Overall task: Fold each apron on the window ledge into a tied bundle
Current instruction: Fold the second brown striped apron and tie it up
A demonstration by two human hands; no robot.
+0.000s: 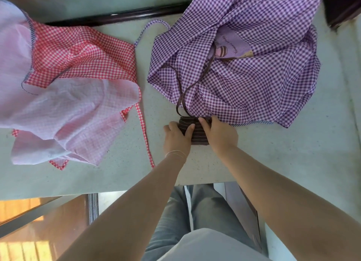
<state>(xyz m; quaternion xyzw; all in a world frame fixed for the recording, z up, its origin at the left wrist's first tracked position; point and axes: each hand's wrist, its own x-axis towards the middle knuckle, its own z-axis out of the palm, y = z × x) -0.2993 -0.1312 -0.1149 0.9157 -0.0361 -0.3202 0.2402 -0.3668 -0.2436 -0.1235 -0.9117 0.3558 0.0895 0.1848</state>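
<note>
Left hand (176,135): its grip is closed on the near-left side of a small dark striped bundle (195,132), fingers curled over the top; a thin bracelet is seen at the wrist.
Right hand (219,134): its grip is closed on the right side of the same bundle, thumb and fingertips at its far edge.
Bundle: a folded apron, held on the window ledge (109,174) near its front edge, between the two loose aprons; its dark ties (180,96) are trailed away over the purple cloth, not yet wrapped round it as far as can be judged.
Red gingham apron (68,81): left unfolded on the ledge to the left, a strap hanging toward the front edge.
Purple gingham apron (244,65): heaped unfolded behind and to the right, just touching the bundle.
Writing: a printed patch (232,46) with a cake motif and a line of script is seen on the purple apron; the script cannot be read.
Risk: the folds could spring open if either grip is eased before the ties are knotted; purple cloth could be caught up when the ties are drawn in.
</note>
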